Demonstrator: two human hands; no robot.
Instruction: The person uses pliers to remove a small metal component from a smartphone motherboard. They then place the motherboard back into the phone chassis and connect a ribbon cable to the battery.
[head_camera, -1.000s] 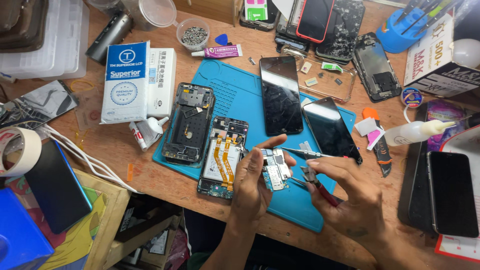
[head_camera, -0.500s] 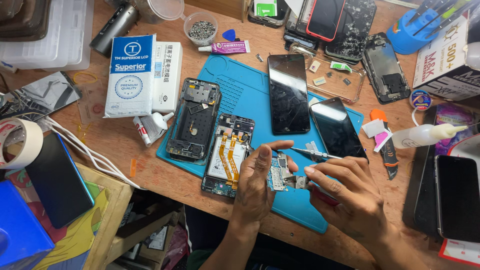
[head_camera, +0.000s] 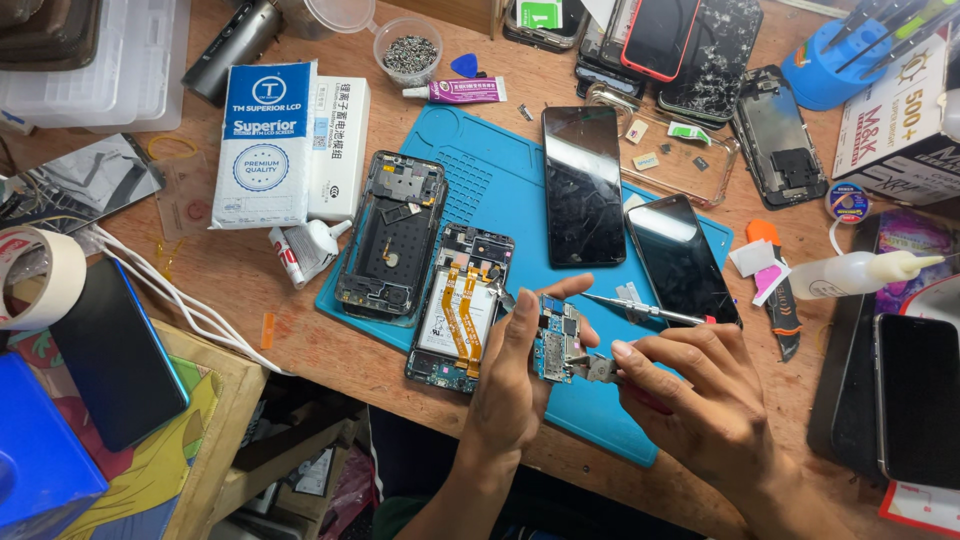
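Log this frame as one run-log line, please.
left hand: holds circuit board upright | right hand: tweezers beside board | below: blue mat, opened phone

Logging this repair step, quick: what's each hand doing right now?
Left hand: closed on a small blue circuit board, held upright.
Right hand: closed on a red-handled tool, tip at the board's edge.
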